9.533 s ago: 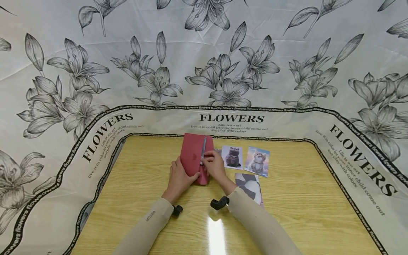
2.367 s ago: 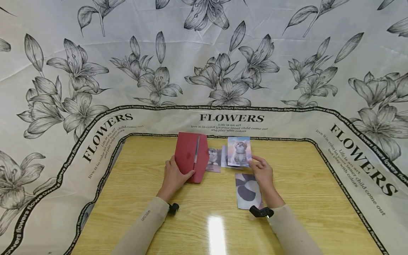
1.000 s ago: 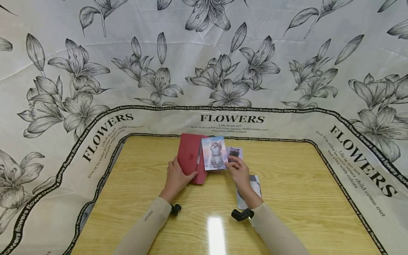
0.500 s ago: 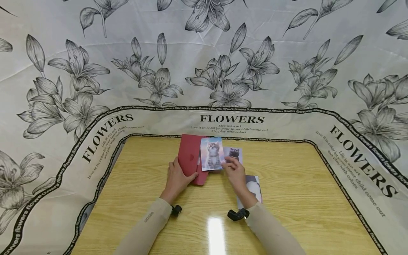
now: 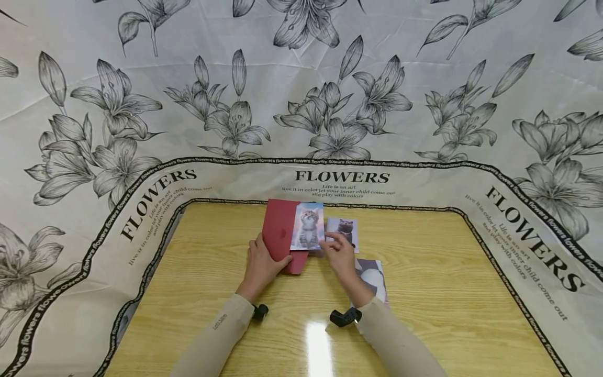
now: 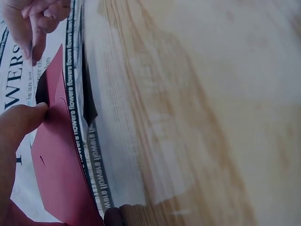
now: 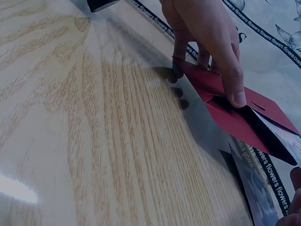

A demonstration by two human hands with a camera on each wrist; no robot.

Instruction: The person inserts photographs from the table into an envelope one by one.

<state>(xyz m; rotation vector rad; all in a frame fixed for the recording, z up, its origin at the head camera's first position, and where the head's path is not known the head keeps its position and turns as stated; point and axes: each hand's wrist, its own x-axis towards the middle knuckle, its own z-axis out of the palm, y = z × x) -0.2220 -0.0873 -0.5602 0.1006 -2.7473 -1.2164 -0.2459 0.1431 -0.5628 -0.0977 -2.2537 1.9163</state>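
My left hand [image 5: 260, 264] grips the lower left side of a red envelope [image 5: 277, 222], thumb across its front by the opening. In the right wrist view the mouth of the envelope [image 7: 221, 117] gapes with a dark gap beside the thumb. My right hand [image 5: 340, 256] pinches the lower right edge of a kitten photo card [image 5: 308, 228]. That card lies over the envelope's flap, its left edge at the opening; how far it reaches inside is hidden. In the left wrist view the right hand [image 6: 40, 19] is above the envelope [image 6: 59, 160].
A dark cat card [image 5: 346, 230] lies behind the right hand. A black-and-white picture card [image 5: 372, 277] is nearer, partly under the right forearm. Another card peeks from beneath the flap. Flower-printed cloth [image 5: 344, 180] rises at the wooden table's [image 5: 438, 293] back edge.
The right hand took the kitten card from the right, carried it left across the dark cat card and onto the envelope's flap. Lately it slid further left. The left hand stays on the envelope.
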